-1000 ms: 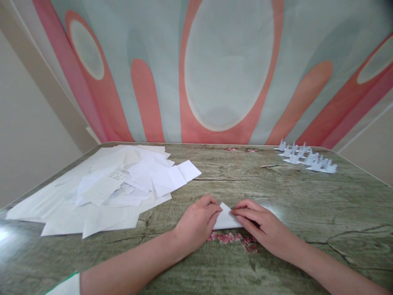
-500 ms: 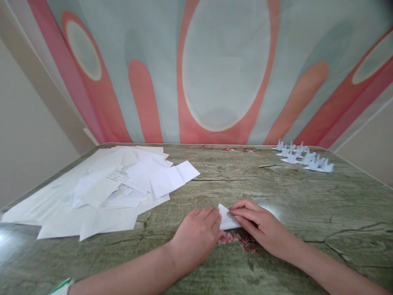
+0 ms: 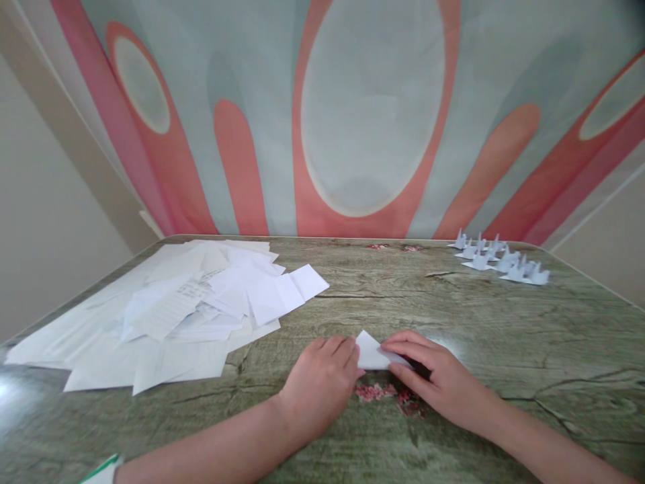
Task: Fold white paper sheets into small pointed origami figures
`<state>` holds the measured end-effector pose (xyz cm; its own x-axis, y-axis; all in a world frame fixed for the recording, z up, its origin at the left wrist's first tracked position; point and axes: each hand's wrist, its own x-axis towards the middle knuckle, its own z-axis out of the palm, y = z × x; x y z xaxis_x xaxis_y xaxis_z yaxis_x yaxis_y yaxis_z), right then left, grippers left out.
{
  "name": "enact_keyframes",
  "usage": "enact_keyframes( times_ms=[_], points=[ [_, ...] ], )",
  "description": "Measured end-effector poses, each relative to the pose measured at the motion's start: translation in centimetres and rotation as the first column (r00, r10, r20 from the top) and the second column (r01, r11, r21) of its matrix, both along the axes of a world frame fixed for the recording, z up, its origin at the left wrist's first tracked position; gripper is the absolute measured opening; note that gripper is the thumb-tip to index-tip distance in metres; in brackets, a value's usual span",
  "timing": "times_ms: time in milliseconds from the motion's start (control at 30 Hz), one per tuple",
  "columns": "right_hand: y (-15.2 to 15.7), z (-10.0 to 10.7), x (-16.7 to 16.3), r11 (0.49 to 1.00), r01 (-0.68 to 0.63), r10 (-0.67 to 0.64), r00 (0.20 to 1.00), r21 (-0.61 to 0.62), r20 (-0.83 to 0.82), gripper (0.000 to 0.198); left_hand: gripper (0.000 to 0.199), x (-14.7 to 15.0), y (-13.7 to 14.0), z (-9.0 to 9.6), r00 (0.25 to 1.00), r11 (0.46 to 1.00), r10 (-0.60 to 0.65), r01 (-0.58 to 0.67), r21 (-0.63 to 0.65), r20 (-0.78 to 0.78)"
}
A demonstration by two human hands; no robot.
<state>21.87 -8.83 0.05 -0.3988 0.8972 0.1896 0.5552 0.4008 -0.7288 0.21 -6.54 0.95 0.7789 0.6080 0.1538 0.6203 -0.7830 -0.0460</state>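
A small white sheet of paper, folded to a triangle with its tip pointing away from me, is between my two hands near the middle of the table. My left hand grips its left side, fingers bent together over the edge. On the other side, my right hand pinches the right part of the paper between thumb and fingers. The paper's left end and some of its right edge are hidden by the fingers.
A spread heap of white papers, some printed, covers the left of the wood-patterned table. Several folded paper cranes stand at the back right. Behind the table hangs a patterned cloth.
My right hand has shifted slightly to the right along the folded paper, and more of the triangle shows. My left hand keeps its grip, moved very little.
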Motion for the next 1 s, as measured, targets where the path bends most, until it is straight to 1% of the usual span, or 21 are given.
enact_keyframes(
  times_ms=[167, 367, 600, 1000],
  points=[
    [0.00, -0.16, -0.02, 1.000, 0.005, -0.005, 1.000, -0.002, -0.001, 0.025, 0.025, -0.09, 0.26, -0.07, 1.000, 1.000, 0.021, -0.021, 0.002, -0.004],
    [0.21, -0.22, 0.09, 1.000, 0.000, 0.000, 1.000, -0.014, 0.021, 0.025, 0.026, 0.01, 0.12, -0.15, 1.000, 1.000, 0.020, -0.019, 0.012, -0.006],
    [0.14, -0.44, 0.32, 1.000, 0.001, -0.002, 1.000, 0.013, 0.017, 0.027, 0.026, 0.07, -0.01, -0.17, 0.999, 0.999, 0.045, -0.045, 0.003, -0.015],
    [0.32, -0.39, 0.33, 1.000, -0.008, 0.008, 1.000, 0.007, 0.019, 0.028, 0.025, 0.05, -0.02, -0.24, 0.999, 0.999, 0.036, -0.036, 0.006, -0.010]
  ],
)
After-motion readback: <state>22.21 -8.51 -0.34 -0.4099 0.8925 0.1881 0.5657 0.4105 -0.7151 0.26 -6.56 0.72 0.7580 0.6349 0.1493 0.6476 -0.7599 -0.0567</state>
